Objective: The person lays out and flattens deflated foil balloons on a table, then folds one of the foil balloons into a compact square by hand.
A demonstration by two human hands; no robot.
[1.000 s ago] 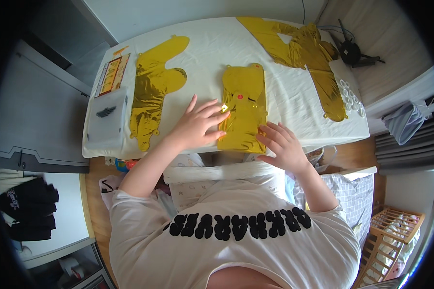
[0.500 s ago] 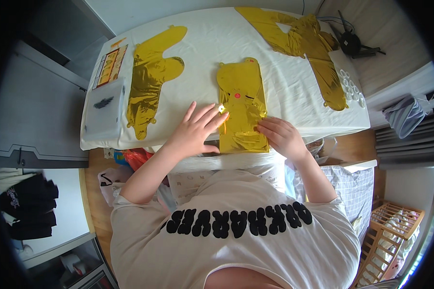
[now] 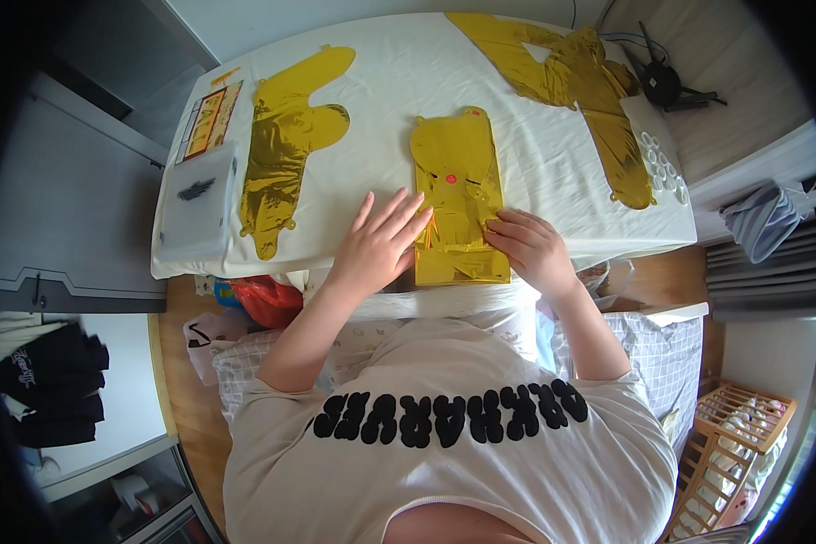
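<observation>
A flattened gold foil balloon [image 3: 458,154], folded into a narrow strip, lies lengthwise at the table's near edge, with a small red spot near its middle. My left hand [image 3: 378,238] is open along its left side, fingers stretched and the tips touching the foil. At the right side, my right hand [image 3: 532,249] has its fingers pressed together on the balloon's edge; the thumb is hidden. A little orange shows beside the left fingertips. Farther left, another flat gold balloon [image 3: 276,150] is spread out, and a larger one [image 3: 562,72] lies at the back right.
The table has a white cloth [image 3: 381,82]. On its left are a clear plastic box [image 3: 195,218] and a printed card [image 3: 210,122]. White rings [image 3: 664,168] and a black device [image 3: 659,83] sit at the right. A wooden crib [image 3: 725,453] stands at lower right.
My left hand has shifted slightly right and up along the foil, its thumb drawing in. The right hand's fingers have moved slightly up the edge.
</observation>
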